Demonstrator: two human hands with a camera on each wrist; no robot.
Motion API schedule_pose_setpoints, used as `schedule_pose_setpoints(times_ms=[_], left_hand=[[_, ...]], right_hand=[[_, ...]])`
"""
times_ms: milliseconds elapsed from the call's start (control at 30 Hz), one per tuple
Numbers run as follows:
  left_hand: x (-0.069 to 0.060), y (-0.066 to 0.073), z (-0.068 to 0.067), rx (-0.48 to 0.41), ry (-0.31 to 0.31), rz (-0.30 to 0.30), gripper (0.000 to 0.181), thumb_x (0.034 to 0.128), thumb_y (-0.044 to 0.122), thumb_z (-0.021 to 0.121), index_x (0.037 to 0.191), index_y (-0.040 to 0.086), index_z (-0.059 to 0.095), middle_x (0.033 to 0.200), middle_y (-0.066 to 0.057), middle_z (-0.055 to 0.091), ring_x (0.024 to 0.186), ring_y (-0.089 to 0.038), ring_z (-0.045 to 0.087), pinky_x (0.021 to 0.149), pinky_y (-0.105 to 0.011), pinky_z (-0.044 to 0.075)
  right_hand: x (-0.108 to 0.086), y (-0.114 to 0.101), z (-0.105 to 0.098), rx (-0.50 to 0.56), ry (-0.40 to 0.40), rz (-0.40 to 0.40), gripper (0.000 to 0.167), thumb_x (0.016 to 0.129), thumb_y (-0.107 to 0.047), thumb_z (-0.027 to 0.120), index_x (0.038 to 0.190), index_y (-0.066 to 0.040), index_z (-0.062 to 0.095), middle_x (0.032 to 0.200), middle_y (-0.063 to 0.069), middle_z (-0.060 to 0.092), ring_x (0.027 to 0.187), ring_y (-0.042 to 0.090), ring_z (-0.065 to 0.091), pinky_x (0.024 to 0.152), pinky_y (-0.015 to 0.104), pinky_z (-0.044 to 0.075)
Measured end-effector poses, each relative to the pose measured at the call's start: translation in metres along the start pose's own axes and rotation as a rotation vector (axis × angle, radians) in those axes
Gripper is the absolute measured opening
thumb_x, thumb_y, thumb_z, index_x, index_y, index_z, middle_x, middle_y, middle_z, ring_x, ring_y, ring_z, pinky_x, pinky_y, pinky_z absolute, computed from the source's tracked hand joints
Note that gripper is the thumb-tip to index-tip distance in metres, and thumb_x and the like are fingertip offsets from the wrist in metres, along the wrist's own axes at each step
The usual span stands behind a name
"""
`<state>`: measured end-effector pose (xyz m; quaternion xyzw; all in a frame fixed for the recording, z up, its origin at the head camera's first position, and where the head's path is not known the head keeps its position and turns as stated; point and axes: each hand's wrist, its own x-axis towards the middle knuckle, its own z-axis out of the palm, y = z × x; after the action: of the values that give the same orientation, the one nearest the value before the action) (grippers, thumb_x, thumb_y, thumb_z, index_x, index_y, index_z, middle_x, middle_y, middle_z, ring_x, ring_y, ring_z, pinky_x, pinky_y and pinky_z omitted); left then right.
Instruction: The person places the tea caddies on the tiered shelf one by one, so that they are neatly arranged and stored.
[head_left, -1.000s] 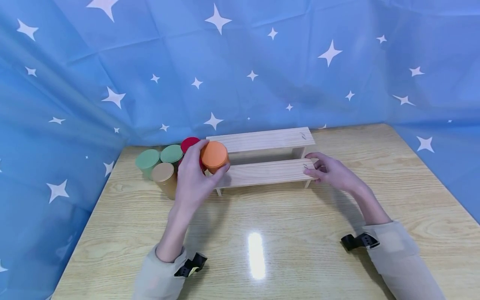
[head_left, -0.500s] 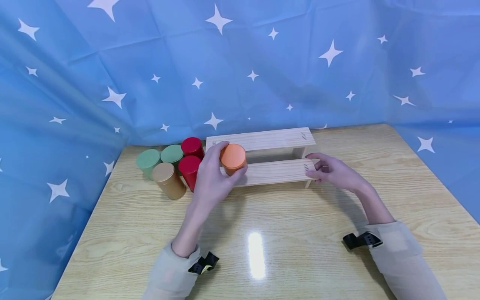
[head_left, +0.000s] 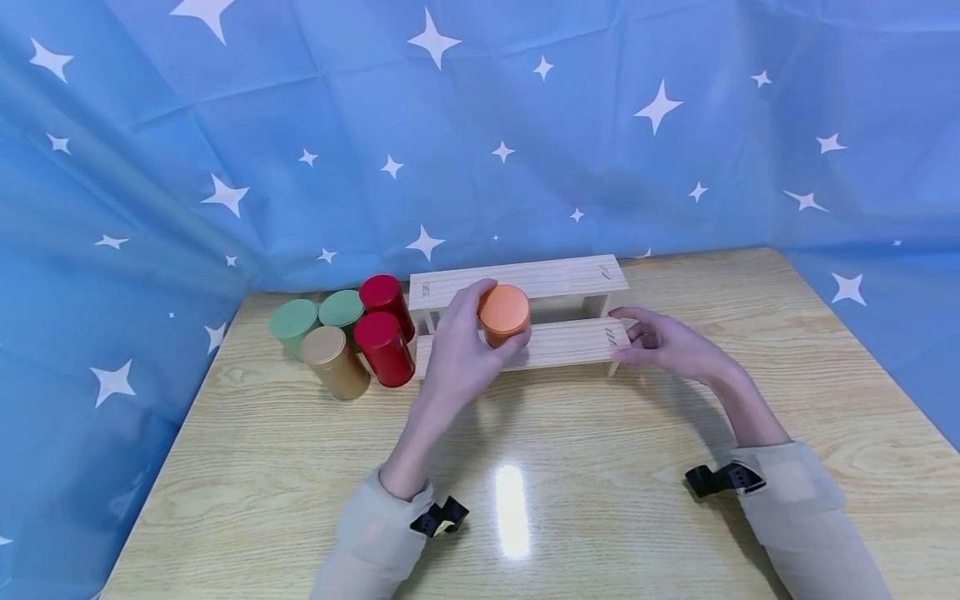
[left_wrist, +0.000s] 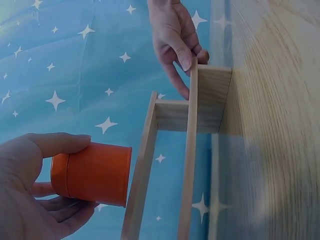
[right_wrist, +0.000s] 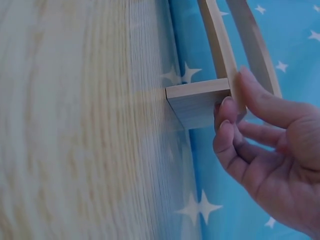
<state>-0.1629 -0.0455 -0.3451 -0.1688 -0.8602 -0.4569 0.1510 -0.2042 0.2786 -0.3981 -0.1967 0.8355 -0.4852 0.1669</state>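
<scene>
An orange lidded canister (head_left: 504, 312) is held by my left hand (head_left: 459, 360), upright above the lower step of a two-step wooden shelf (head_left: 566, 343). Seen from the left wrist, the orange canister (left_wrist: 94, 172) lies between thumb and curled fingers, its base close to the boards; whether it touches them I cannot tell. My right hand (head_left: 666, 343) grips the right end of the lower step. In the right wrist view, the thumb of the right hand (right_wrist: 280, 150) presses the board's top while fingers curl beneath it.
Left of the shelf stand two red canisters (head_left: 385, 354), a tan canister (head_left: 337, 367) and two green canisters (head_left: 295, 323), close together. A blue star-patterned cloth (head_left: 525, 117) rises behind the wood-grain table (head_left: 600, 483).
My left hand has carried the orange canister rightward, from beside the red canisters to over the middle of the shelf. The right hand stays at the shelf's right end.
</scene>
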Motion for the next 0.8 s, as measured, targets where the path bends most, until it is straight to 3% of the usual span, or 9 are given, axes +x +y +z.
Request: schedule_pose_setpoints(times_ms=[233, 600, 800], left_hand=[[0.005, 0.002, 0.016, -0.043, -0.034, -0.012, 0.066, 0.0810, 0.019, 0.085, 0.137, 0.006, 0.053, 0.128, -0.008, 0.059, 0.113, -0.023, 0.057, 0.091, -0.041, 0.054], [0.011, 0.006, 0.045, -0.048, -0.103, -0.036, 0.067, 0.0803, 0.020, 0.086, 0.137, 0.007, 0.053, 0.127, -0.008, 0.059, 0.111, -0.023, 0.059, 0.091, -0.039, 0.054], [0.012, 0.009, 0.059, -0.038, -0.121, -0.055, 0.066, 0.0803, 0.024, 0.086, 0.137, 0.010, 0.056, 0.128, -0.008, 0.056, 0.108, -0.022, 0.059, 0.087, -0.036, 0.054]], right_hand=[[0.001, 0.001, 0.000, 0.003, -0.005, 0.000, 0.074, 0.094, -0.008, 0.072, 0.154, 0.004, 0.029, 0.098, 0.017, 0.059, 0.075, 0.024, 0.060, 0.066, 0.034, 0.052], [0.001, 0.005, -0.001, -0.043, 0.014, 0.026, 0.074, 0.094, -0.015, 0.074, 0.153, 0.000, 0.033, 0.101, 0.017, 0.055, 0.074, 0.017, 0.054, 0.067, 0.034, 0.051], [0.002, 0.004, 0.000, -0.016, 0.010, 0.024, 0.074, 0.093, -0.013, 0.074, 0.153, 0.002, 0.032, 0.096, 0.016, 0.055, 0.072, 0.017, 0.054, 0.064, 0.032, 0.049]])
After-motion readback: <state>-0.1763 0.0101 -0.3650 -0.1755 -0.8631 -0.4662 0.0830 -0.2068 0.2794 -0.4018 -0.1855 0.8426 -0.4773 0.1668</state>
